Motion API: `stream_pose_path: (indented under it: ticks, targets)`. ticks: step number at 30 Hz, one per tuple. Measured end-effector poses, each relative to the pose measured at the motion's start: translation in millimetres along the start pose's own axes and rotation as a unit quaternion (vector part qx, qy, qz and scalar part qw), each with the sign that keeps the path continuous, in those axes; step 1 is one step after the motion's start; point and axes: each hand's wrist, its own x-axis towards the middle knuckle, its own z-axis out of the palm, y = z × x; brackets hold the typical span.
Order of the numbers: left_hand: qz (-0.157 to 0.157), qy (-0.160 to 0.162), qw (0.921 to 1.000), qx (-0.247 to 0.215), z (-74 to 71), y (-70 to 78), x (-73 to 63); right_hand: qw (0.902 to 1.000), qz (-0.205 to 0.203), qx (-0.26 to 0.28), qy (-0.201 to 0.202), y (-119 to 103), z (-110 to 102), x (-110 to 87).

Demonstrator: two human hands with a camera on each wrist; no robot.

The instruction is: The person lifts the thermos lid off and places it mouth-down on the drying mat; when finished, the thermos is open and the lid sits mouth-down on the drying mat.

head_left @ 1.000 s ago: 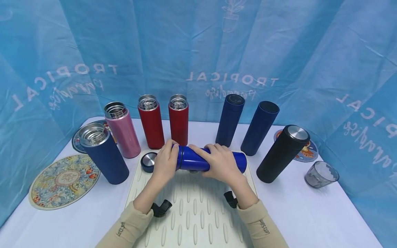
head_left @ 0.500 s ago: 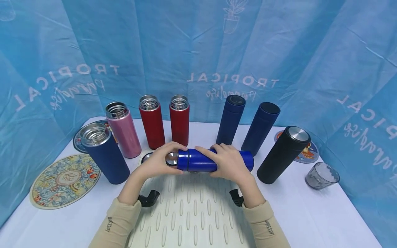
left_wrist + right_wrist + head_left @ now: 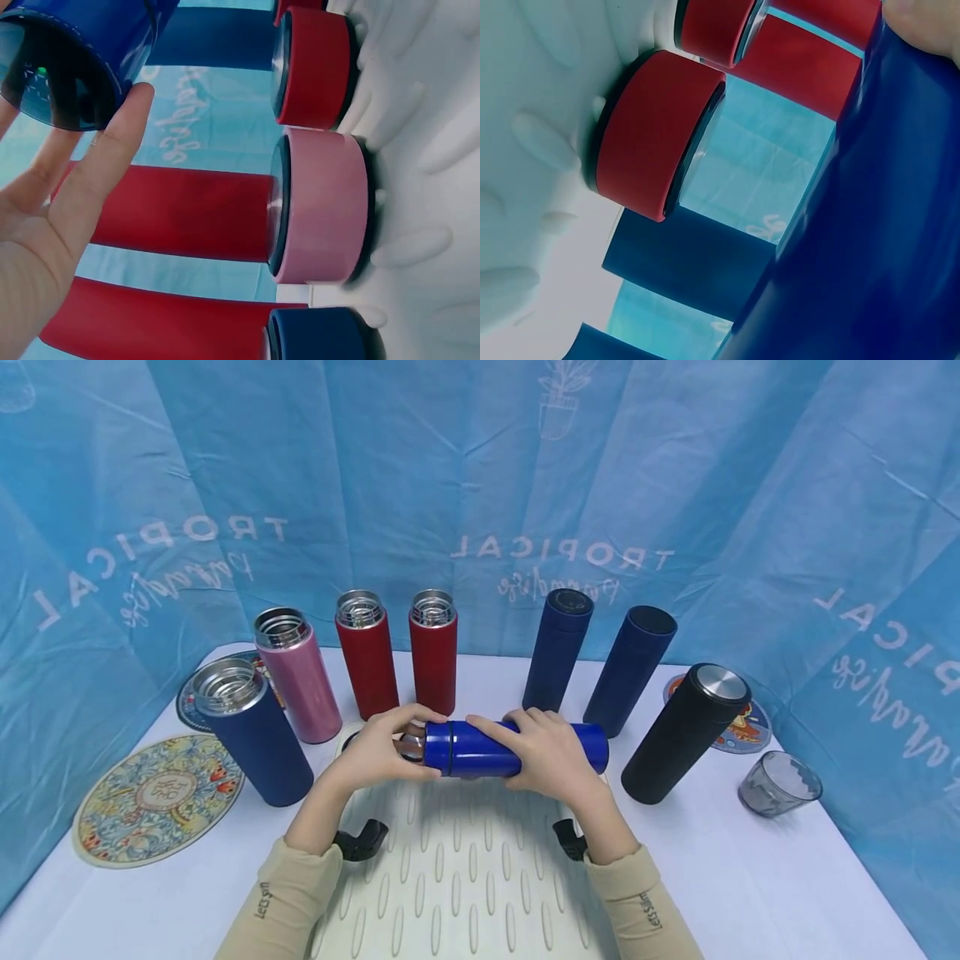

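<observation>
A glossy blue thermos flask [image 3: 480, 750] lies level in the air above a ribbed off-white mat [image 3: 450, 877]. My right hand [image 3: 551, 753] grips its body from above. At the lid end, my left hand [image 3: 375, 750] pinches the lid [image 3: 112, 41] with spread, bent fingers and thumb. The lid's dark glassy top faces the left palm and shows a small green light. Below, on the mat, are a pink lid [image 3: 330, 206], a navy lid [image 3: 319, 334] and red lids [image 3: 649, 131]. From the head view most of them are hidden.
Lidless navy [image 3: 258, 739], pink [image 3: 300, 685] and red flasks [image 3: 367, 668] stand at left and back. Capped navy flasks [image 3: 558, 652] and a black one [image 3: 682, 735] stand right. Patterned placemats [image 3: 161, 797] and a grey glass [image 3: 780, 783] lie outward. A blue curtain [image 3: 480, 485] hangs behind.
My left hand has swung leftward and turned its palm toward the lid's end, changing its hold. The flask shifted right, then slightly back left. My right hand kept its grip.
</observation>
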Motion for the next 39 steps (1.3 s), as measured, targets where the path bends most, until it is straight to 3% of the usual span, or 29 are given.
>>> stream_pose_path:
  ticks: [9,15,19,22,25,30,39]
  targets:
    - [-0.040,0.012,0.9991,-0.006,-1.6,2.1,-0.3,1.0000,-0.001,-0.004,0.002,-1.5,-0.9,0.6]
    - [-0.080,0.003,0.9946,-0.067,0.4,0.8,0.1,1.0000,0.001,-0.008,0.004,-2.1,-1.5,-0.2]
    - [-0.094,-0.002,0.9929,-0.074,1.7,0.5,0.6,0.9999,0.004,-0.010,0.003,-1.0,-1.9,-0.6]
    - [-0.090,-0.021,0.9938,-0.062,1.4,1.4,0.8,0.9998,0.013,-0.014,-0.001,1.1,-3.4,-0.5]
    - [-0.059,-0.040,0.9960,-0.053,1.8,1.9,1.6,0.9996,0.020,-0.021,0.002,4.8,-5.2,-0.8]
    - [-0.008,-0.023,0.9981,-0.056,4.8,0.4,2.4,0.9993,0.028,-0.023,0.001,7.6,-5.7,-2.1]
    - [-0.009,-0.003,0.9991,-0.040,2.5,-0.5,3.8,0.9992,0.036,-0.006,-0.015,7.1,-3.1,-1.2]
